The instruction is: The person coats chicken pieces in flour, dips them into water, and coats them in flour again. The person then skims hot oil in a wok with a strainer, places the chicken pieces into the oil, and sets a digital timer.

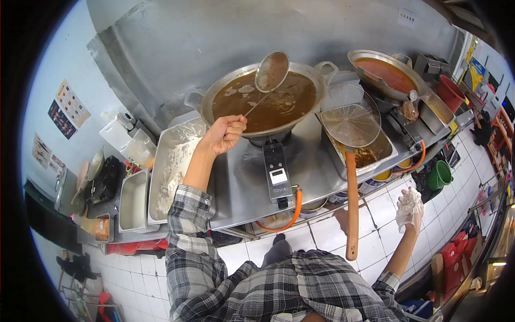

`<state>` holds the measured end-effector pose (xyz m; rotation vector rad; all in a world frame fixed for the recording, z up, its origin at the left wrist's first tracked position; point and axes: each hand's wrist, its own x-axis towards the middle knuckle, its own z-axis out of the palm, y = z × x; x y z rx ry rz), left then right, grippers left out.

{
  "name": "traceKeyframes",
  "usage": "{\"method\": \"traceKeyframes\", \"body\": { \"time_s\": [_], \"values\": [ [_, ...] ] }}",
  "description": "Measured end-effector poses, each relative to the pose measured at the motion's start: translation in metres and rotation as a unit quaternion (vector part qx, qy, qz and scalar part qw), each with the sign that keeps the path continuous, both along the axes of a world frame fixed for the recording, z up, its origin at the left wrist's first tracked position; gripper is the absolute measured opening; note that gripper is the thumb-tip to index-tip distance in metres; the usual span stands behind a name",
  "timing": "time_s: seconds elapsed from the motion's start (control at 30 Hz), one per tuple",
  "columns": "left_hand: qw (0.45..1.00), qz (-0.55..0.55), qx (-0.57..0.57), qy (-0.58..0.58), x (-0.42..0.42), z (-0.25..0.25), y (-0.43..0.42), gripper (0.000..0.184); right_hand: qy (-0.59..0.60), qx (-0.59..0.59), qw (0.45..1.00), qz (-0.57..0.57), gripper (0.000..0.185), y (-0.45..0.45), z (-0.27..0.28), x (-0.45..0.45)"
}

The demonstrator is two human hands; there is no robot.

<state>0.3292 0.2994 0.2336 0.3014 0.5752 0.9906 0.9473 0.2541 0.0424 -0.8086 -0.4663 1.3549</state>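
My left hand point(228, 133) is closed around the thin handle of a round skimmer point(272, 72). The skimmer's head is raised over a big wok point(203, 107) of brown oil, in which pale bits and foam float. My right hand point(410, 209) hangs low on the right, away from the counter, its fingers loosely apart and coated in something white like flour or batter. Nothing shows in it. Between my hands, a wide wire strainer point(351, 126) with a long wooden handle point(352, 206) rests over a metal tray point(383, 155), its handle sticking out past the counter edge.
A flour-dusted tray point(185, 142) and a smaller steel pan point(133, 198) lie on the left. Under the wok is a burner point(277, 174) with an orange hose point(298, 212). A second wok point(389, 75) of reddish oil stands at the right. A green bucket point(440, 175) is on the floor.
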Motion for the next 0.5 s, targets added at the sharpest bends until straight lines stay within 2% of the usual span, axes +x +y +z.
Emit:
{"method": "traceKeyframes", "body": {
  "time_s": [0.07,0.13,0.3,0.37,0.47,0.5],
  "values": [
    [0.99,0.015,0.045,0.136,0.018,-0.002,0.001,0.017,0.008,-0.001,1.0,-0.002,0.031,-0.014,-0.004,0.005],
    [0.951,0.05,0.082,0.294,0.044,-0.004,0.003,0.02,0.013,-0.006,1.0,-0.017,0.031,-0.027,-0.012,0.012],
    [0.862,0.089,0.14,0.479,0.116,-0.007,0.012,0.025,0.0,-0.021,0.999,-0.041,0.032,-0.068,-0.019,0.033],
    [0.83,0.081,0.157,0.529,0.139,-0.014,0.022,0.03,0.033,-0.012,0.998,-0.053,0.032,-0.086,-0.025,0.039],
    [0.599,0.104,0.275,0.745,0.189,-0.034,0.013,0.032,0.012,-0.008,0.997,-0.077,0.032,-0.111,-0.034,0.05],
    [0.558,0.154,0.35,0.736,0.205,-0.043,0.005,0.03,0.022,0.012,0.997,-0.069,0.032,-0.119,-0.041,0.055]
  ]
}}
